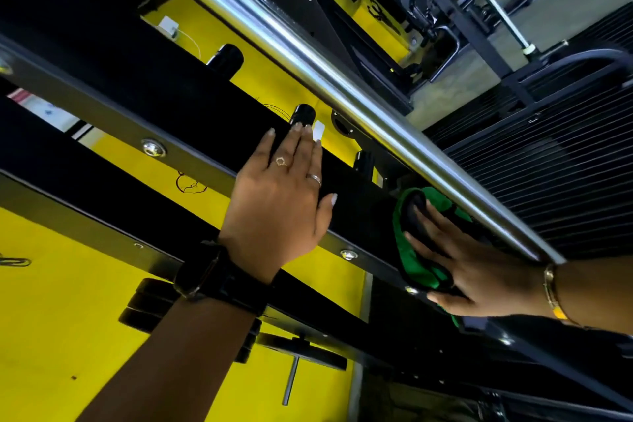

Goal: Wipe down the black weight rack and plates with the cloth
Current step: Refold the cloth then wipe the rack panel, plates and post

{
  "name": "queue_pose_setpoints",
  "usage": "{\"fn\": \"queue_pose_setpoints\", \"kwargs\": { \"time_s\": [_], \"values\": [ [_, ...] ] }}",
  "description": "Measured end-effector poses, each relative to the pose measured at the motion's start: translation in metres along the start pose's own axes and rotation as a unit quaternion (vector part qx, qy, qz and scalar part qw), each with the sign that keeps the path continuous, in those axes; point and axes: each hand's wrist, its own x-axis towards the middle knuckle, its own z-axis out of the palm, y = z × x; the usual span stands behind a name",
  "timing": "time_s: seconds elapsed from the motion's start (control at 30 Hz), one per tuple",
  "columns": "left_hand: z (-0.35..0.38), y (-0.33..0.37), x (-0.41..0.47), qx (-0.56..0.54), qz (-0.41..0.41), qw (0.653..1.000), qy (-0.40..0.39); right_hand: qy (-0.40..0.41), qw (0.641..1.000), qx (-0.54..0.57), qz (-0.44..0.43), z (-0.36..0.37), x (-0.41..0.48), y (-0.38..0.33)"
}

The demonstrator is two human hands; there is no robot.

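Right hand (479, 271), fingers spread flat, pressed the green microfibre cloth (411, 264) onto the black steel weight-rack beam (171, 106) at 4 o'clock, for full wiping contact. Left hand (281, 195) lay open and flat on the beam at centre, probably bracing me.

Green cloth (414, 260), black rack beam (191, 113), yellow wall (61, 284), silver bar (308, 62)

Left hand (281, 202) flat on rack beam (144, 89), cloth (411, 250) under right hand (479, 277) beside it
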Motion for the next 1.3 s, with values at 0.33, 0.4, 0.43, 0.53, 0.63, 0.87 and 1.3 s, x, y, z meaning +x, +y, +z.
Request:
{"fn": "queue_pose_setpoints", "kwargs": {
  "time_s": [0.33, 0.4, 0.43, 0.53, 0.63, 0.87, 1.3],
  "values": [
    [0.007, 0.05, 0.008, -0.025, -0.005, 0.996, -0.083, -0.011, 1.0, -0.003, -0.019, -0.005, -0.001, -0.002],
    [0.006, 0.057, 0.01, -0.03, -0.016, 0.994, -0.101, -0.025, 1.0, 0.01, 0.0, -0.007, -0.001, -0.003],
    [0.005, 0.061, 0.01, -0.028, -0.026, 0.993, -0.11, -0.028, 0.999, 0.017, 0.009, -0.009, -0.001, -0.003],
    [0.0, 0.066, 0.01, -0.013, -0.04, 0.991, -0.127, -0.031, 0.998, 0.036, 0.046, -0.017, 0.002, -0.005],
    [-0.004, 0.067, 0.011, -0.009, -0.051, 0.989, -0.138, -0.031, 0.991, 0.069, 0.114, -0.026, 0.007, -0.008],
    [-0.007, 0.073, 0.011, -0.014, -0.063, 0.984, -0.169, -0.096, 0.993, 0.01, 0.072, -0.013, -0.004, -0.003],
    [-0.006, 0.084, 0.011, 0.006, -0.088, 0.981, -0.173, -0.147, 0.979, 0.082, 0.115, -0.025, 0.001, -0.007]
  ]
}}
